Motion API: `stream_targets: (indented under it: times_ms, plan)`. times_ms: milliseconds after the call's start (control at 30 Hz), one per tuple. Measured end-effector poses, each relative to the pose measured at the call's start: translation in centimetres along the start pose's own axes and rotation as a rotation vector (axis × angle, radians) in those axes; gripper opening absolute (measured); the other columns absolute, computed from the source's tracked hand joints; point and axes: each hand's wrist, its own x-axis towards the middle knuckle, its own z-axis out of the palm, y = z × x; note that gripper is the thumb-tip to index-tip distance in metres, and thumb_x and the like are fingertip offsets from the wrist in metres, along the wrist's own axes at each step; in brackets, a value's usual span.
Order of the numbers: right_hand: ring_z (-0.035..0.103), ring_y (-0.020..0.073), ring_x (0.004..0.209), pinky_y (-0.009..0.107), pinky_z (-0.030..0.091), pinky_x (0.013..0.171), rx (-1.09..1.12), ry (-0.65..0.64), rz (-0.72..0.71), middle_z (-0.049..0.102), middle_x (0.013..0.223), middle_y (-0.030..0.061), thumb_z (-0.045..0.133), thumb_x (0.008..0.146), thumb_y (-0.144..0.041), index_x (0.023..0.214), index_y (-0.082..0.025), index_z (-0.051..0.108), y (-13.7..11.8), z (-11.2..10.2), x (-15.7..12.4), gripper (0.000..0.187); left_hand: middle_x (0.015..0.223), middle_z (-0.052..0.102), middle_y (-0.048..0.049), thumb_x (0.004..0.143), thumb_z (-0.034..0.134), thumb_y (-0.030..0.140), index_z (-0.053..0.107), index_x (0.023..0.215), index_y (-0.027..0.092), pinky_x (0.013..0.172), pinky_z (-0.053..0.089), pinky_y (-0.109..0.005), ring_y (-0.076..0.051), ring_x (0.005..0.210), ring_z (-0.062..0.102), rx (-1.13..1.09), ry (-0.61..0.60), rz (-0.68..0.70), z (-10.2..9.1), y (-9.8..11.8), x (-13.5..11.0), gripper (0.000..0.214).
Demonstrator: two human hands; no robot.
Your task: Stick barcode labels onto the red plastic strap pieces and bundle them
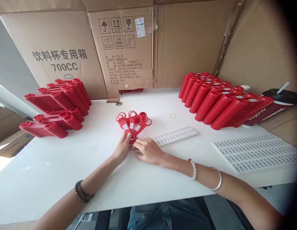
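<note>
My left hand [123,147] grips a bunch of red plastic strips with ring ends [132,123] at their near end. Several of these strips fan out away from me, and the front ones carry small white labels. My right hand [148,150] is close beside it, with its fingers bent together near the gathered end of the strips. What its fingertips hold, if anything, is hidden. A narrow white sheet of printed labels [178,134] lies partly under my right hand and reaches out to the right.
Red stacks of such strips stand at the left [57,130] and at the right [216,110], the right ones labelled. A larger label sheet [256,151], a lidded cup [263,111] and a rubber band [172,115] are on the white table [74,172]. Cardboard [186,44] walls the back.
</note>
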Motion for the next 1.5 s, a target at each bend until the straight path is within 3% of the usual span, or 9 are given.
stream_targets:
  times_ms: [200, 433, 667, 833, 967, 1100, 1167, 1267, 1500]
  plan:
    - [0.054, 0.0165, 0.083, 0.032, 0.033, 0.073, 0.096, -0.021, 0.134, 0.063, 0.083, 0.0005, 0.06, 0.074, -0.016, 0.074, -0.018, 0.053, -1.1, 0.0, -0.1, 0.007, 0.085, 0.057, -0.0029, 0.086, 0.054, 0.051, 0.049, 0.102, 0.02, 0.048, 0.046, -0.023, -0.012, 0.061, 0.052, 0.053, -0.007, -0.011, 0.3, 0.0, -0.2, 0.035]
    - [0.055, 0.0192, 0.089, 0.032, 0.037, 0.075, 0.408, -0.088, 0.375, 0.065, 0.092, 0.0008, 0.065, 0.066, -0.016, 0.071, -0.02, 0.056, -1.0, 0.4, 0.2, 0.011, 0.091, 0.058, -0.0051, 0.091, 0.048, 0.044, 0.05, 0.107, 0.02, 0.067, 0.053, -0.027, -0.016, 0.084, 0.058, 0.045, -0.007, -0.032, 0.5, 0.3, -0.5, 0.029]
    - [0.056, 0.0192, 0.087, 0.034, 0.039, 0.079, 0.438, -0.022, 0.382, 0.066, 0.09, 0.0012, 0.061, 0.067, -0.015, 0.065, -0.019, 0.057, -1.1, 0.9, 0.2, 0.006, 0.091, 0.058, -0.0051, 0.093, 0.045, 0.041, 0.051, 0.108, 0.02, 0.072, 0.053, -0.029, -0.016, 0.087, 0.058, 0.049, 0.007, -0.041, 0.3, 0.2, -0.4, 0.026]
    - [0.054, 0.0142, 0.076, 0.029, 0.042, 0.072, 0.797, 0.12, 0.517, 0.059, 0.083, 0.0006, 0.06, 0.073, -0.022, 0.068, -0.019, 0.055, -1.3, 0.4, 0.0, 0.007, 0.091, 0.058, -0.0036, 0.091, 0.049, 0.044, 0.052, 0.111, 0.022, 0.075, 0.053, -0.03, -0.015, 0.084, 0.058, 0.032, -0.018, -0.039, 0.3, 0.3, -0.3, 0.029]
    - [0.05, 0.0113, 0.069, 0.026, 0.042, 0.066, 1.004, 0.318, 0.46, 0.055, 0.077, -0.001, 0.058, 0.081, -0.034, 0.075, -0.019, 0.053, -0.7, -2.3, 0.4, 0.017, 0.097, 0.057, -0.0027, 0.091, 0.052, 0.042, 0.056, 0.112, 0.024, 0.084, 0.051, -0.031, -0.014, 0.09, 0.057, -0.03, -0.026, -0.035, 0.2, 0.3, -0.2, 0.028]
    - [0.047, 0.0091, 0.06, 0.024, 0.04, 0.06, 0.956, 0.475, 0.281, 0.053, 0.065, -0.0041, 0.062, 0.082, -0.037, 0.081, -0.019, 0.056, 1.3, -7.7, 2.8, 0.018, 0.095, 0.061, -0.0055, 0.091, 0.052, 0.041, 0.059, 0.107, 0.021, 0.092, 0.049, -0.039, -0.016, 0.089, 0.057, -0.13, -0.053, -0.076, 0.1, 0.6, -0.3, 0.027]
    - [0.046, 0.008, 0.051, 0.023, 0.04, 0.053, 0.99, 0.458, 0.232, 0.052, 0.057, -0.0064, 0.064, 0.081, -0.04, 0.082, -0.02, 0.055, 2.4, -10.6, 4.2, 0.022, 0.094, 0.061, -0.0062, 0.091, 0.051, 0.041, 0.061, 0.102, 0.02, 0.09, 0.05, -0.041, -0.016, 0.084, 0.057, -0.19, -0.106, -0.094, 0.0, 0.9, -0.5, 0.026]
    - [0.055, 0.0094, 0.052, 0.025, 0.046, 0.055, 0.995, 0.357, 0.14, 0.061, 0.061, -0.0035, 0.069, 0.077, -0.039, 0.081, -0.019, 0.055, 3.5, -13.7, 5.3, 0.025, 0.092, 0.061, -0.0053, 0.09, 0.052, 0.04, 0.062, 0.097, 0.02, 0.086, 0.051, -0.041, -0.014, 0.077, 0.056, -0.28, -0.204, -0.118, -0.1, 1.2, -0.7, 0.023]
    - [0.065, 0.0142, 0.071, 0.03, 0.054, 0.069, 0.973, 0.201, 0.098, 0.067, 0.075, 0.0014, 0.068, 0.078, -0.026, 0.08, -0.016, 0.059, 3.9, -15.4, 4.1, 0.013, 0.09, 0.059, -0.005, 0.09, 0.053, 0.039, 0.062, 0.095, 0.019, 0.078, 0.051, -0.035, -0.013, 0.073, 0.053, -0.315, -0.268, -0.125, -0.3, 1.1, -0.6, 0.022]
